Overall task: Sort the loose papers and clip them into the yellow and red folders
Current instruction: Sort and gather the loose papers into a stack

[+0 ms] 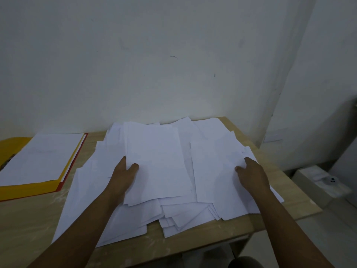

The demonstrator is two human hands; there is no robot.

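On the wooden table (286, 221), the loose papers (173, 213) lie in a wide heap, and both folders sit well apart at the far left: the yellow folder (25, 190) above the red folder (61, 185) (only its edge shows). The left hand (123, 176) pinches the top sheet (156, 163) at its left edge; this sheet's long axis runs away from the person. The right hand (251, 175) presses, fingers bent, on a sheet to the right. I judge the left hand is nearer to the folders.

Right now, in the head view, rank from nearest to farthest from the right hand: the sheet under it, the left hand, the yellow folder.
1. Sheet: under the right hand, touching.
2. Left hand: pile's middle.
3. Yellow folder: table's far left.
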